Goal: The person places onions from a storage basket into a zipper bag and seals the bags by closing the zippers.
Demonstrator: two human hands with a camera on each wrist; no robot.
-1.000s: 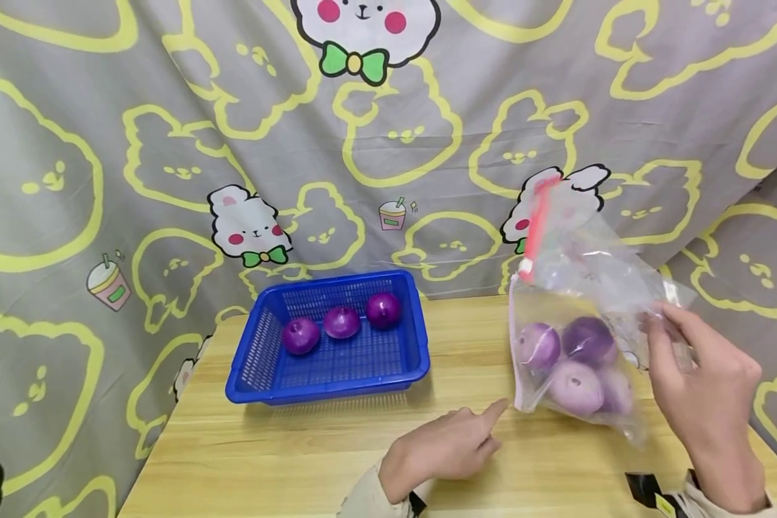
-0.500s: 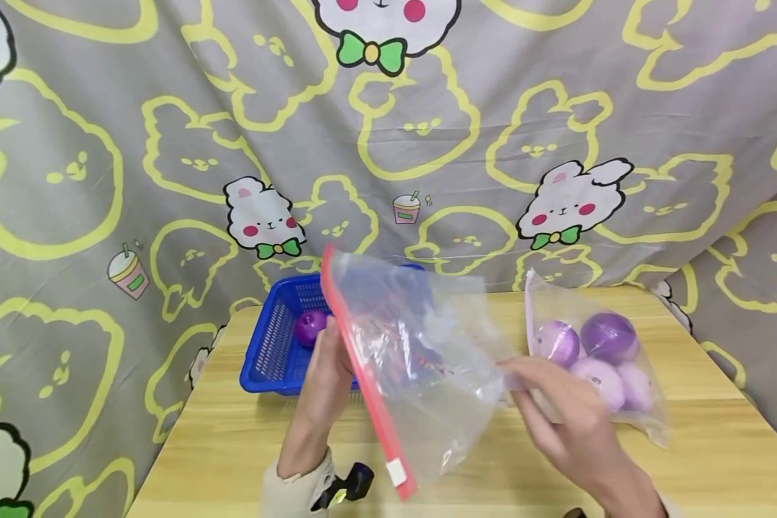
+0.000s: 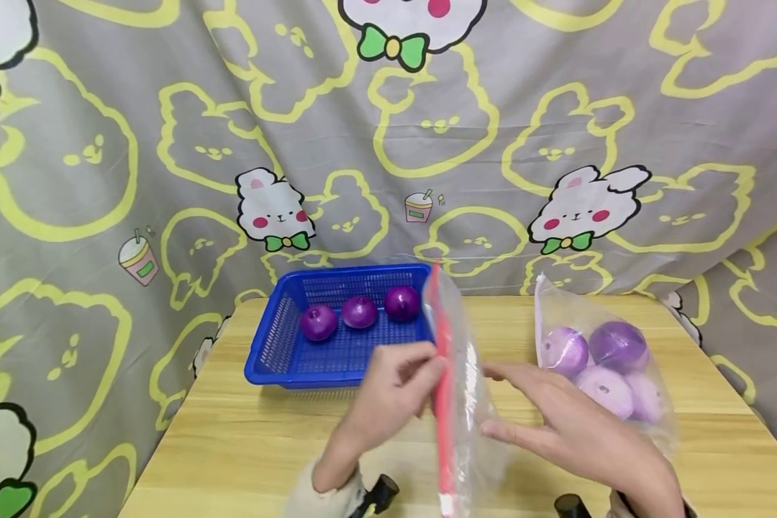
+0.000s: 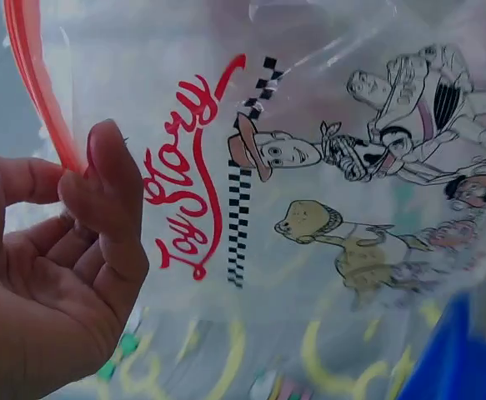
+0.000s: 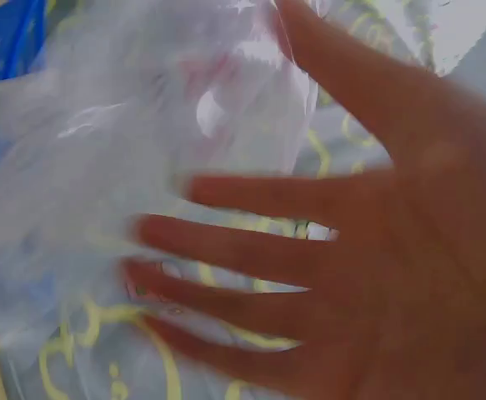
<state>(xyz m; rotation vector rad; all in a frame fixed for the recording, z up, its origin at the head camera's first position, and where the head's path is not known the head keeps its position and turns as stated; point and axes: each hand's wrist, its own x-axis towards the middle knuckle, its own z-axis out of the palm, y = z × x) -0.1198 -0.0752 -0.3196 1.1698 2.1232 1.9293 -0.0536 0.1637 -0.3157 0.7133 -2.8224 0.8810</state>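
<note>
A clear plastic zip bag (image 3: 469,388) with a red zipper edge hangs upright in front of me. My left hand (image 3: 391,399) pinches it at the red edge between thumb and fingers. Printed cartoon figures and red "Toy Story" lettering (image 4: 188,179) show on its side in the left wrist view. My right hand (image 3: 563,424) is at the bag's other side, fingers spread and straight, as the right wrist view also shows. Behind the left hand stands a blue plastic basket (image 3: 337,374) holding three purple onions (image 3: 359,312) in a row.
A second clear bag (image 3: 557,298), filled with several purple onions (image 3: 618,345), lies on the wooden table (image 3: 233,446) at the right. Behind the table hangs a grey patterned curtain (image 3: 362,144).
My right hand has brought the empty zip bag from over the filled bag to the middle. The left hand has taken its red edge, and the right fingers have since spread off it.
</note>
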